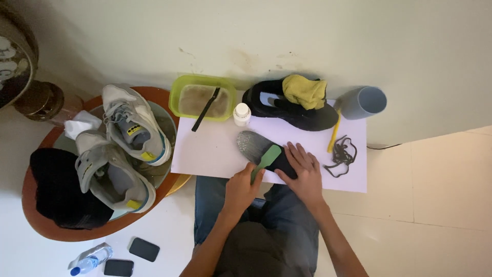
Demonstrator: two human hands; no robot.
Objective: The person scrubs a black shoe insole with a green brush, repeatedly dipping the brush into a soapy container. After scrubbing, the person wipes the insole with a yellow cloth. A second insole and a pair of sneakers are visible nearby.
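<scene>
Insole (256,146), dark, soapy at its toe end, flat on white sheet (215,151) | left hand (241,187) fingers curled around green brush (266,158) | right hand (305,172) fingers spread, pressing insole's heel | beyond: black shoe (287,105) with yellow cloth (306,91), green tub (202,97) against cream wall (307,36) | brush bristles hidden.

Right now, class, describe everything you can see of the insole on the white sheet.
The insole is dark, flat and foot-shaped, lying slantwise on the white sheet. Its upper-left end looks grey and speckled, perhaps soapy. The right hand presses its lower end flat. The left hand holds a green brush against its middle.
</scene>
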